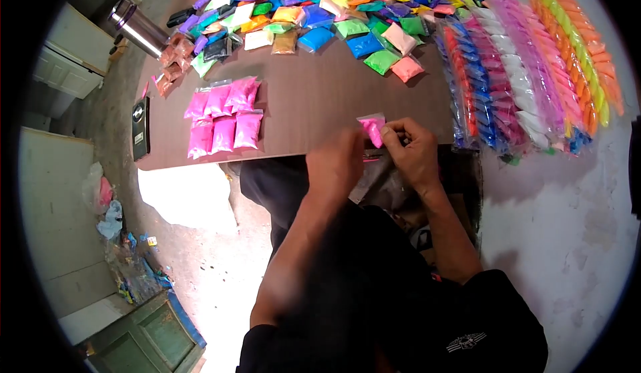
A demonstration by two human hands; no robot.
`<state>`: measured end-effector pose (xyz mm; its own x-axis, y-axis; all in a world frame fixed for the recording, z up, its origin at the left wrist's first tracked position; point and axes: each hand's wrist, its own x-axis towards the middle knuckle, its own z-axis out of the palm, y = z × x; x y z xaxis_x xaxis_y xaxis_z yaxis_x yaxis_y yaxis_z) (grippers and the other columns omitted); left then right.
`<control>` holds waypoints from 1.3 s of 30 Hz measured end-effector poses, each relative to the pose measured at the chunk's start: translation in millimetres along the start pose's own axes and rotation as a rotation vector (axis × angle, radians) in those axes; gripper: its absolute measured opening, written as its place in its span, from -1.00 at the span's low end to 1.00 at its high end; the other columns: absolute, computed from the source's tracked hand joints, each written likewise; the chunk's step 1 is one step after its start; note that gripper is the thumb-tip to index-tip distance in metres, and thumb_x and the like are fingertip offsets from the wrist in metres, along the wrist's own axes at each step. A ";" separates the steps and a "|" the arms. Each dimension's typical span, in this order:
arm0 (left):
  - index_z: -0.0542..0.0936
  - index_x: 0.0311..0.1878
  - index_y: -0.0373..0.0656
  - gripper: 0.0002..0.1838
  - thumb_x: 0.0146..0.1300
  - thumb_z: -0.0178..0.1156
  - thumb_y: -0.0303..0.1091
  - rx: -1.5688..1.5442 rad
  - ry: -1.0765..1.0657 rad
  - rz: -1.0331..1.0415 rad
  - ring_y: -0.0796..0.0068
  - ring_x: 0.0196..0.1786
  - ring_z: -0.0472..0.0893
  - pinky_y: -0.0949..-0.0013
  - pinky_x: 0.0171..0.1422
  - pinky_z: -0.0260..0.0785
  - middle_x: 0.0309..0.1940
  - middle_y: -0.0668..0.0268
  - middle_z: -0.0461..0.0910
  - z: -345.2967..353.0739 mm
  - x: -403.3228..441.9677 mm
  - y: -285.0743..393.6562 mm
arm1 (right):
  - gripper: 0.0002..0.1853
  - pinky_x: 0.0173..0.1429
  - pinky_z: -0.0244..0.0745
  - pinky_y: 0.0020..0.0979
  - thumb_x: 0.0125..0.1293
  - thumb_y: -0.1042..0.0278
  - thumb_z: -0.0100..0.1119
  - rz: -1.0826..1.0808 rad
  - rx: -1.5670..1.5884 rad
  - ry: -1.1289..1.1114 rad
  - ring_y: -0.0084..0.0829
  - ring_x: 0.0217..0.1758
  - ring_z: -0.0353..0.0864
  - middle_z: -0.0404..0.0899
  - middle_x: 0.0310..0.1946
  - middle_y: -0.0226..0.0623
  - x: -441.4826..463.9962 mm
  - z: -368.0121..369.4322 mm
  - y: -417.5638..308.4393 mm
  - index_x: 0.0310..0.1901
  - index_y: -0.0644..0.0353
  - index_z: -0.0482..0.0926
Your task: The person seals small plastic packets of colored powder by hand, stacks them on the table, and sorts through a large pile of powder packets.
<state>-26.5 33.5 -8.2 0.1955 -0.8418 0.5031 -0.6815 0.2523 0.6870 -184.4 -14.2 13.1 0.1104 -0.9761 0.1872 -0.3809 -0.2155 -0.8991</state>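
A small clear packet with pink contents (374,130) hangs between my two hands near the table's front edge. The fingers of my right hand (412,147) pinch it at its right side. My left hand (336,163) is close to the packet's left side, its fingers blurred, so their grip cannot be made out. On the table to the left lie several filled pink packets (224,132) in two rows.
Many coloured packets (314,13) cover the back of the brown table (300,99). Long strips of packets (527,73) lie at the right. A metal flask (138,27), brown packets (175,63) and a dark phone-like object (140,129) stand or lie along the left side.
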 end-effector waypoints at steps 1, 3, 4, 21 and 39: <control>0.61 -0.28 -0.09 -0.92 0.33 0.30 -0.36 0.072 -0.010 -0.055 -0.04 -0.39 0.66 0.00 -0.36 0.50 -0.40 0.17 0.65 2.9 2.1 -9.3 | -0.82 -0.32 0.53 -0.45 0.34 0.35 0.34 0.029 0.006 -0.016 -0.63 -0.44 0.63 0.69 -0.52 -0.28 -0.3 -0.8 1.1 -0.27 0.32 0.68; 0.62 -0.27 -0.08 -0.92 0.35 0.28 -0.34 0.153 -0.025 -0.124 -0.04 -0.36 0.67 -0.02 -0.35 0.49 -0.39 0.13 0.66 -0.4 9.4 -14.2 | -0.82 -0.32 0.52 -0.46 0.34 0.35 0.34 0.056 0.013 -0.031 -0.63 -0.43 0.62 0.69 -0.52 -0.29 -0.1 -1.7 0.7 -0.27 0.33 0.68; 0.62 -0.27 -0.08 -0.92 0.35 0.28 -0.34 0.154 -0.024 -0.123 -0.04 -0.36 0.67 -0.02 -0.35 0.49 -0.39 0.13 0.66 -3.4 11.1 -10.6 | -0.81 -0.31 0.52 -0.47 0.35 0.36 0.34 0.058 0.035 -0.028 -0.65 -0.43 0.60 0.68 -0.51 -0.32 0.3 -1.9 -0.3 -0.28 0.35 0.68; 0.68 -0.10 -0.31 -0.81 0.44 0.31 -0.34 -0.426 0.038 -0.473 0.64 -0.39 0.54 0.47 -0.25 0.42 -0.45 0.23 0.65 -28.3 15.5 13.0 | -0.77 -0.52 0.27 -0.65 0.55 0.20 0.17 0.508 0.675 -0.151 -0.74 -0.58 0.40 0.57 -0.49 -0.56 11.2 -8.9 -7.8 -0.22 0.13 0.69; 0.67 -0.16 -0.19 -0.91 0.34 0.36 -0.41 -0.145 -0.001 -0.271 0.08 -0.34 0.73 0.18 -0.25 0.55 -0.36 0.08 0.70 -10.7 19.5 12.7 | -0.70 -0.19 0.44 -0.51 0.53 0.29 0.19 -0.075 -0.175 -0.233 -0.65 -0.27 0.53 0.66 -0.26 -0.42 5.2 -22.7 -5.2 0.02 0.43 0.65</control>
<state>-23.8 25.4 15.9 0.3561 -0.8881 0.2905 -0.4964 0.0836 0.8641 -202.6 -18.7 27.7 0.3443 -0.9290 0.1360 -0.5144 -0.3078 -0.8004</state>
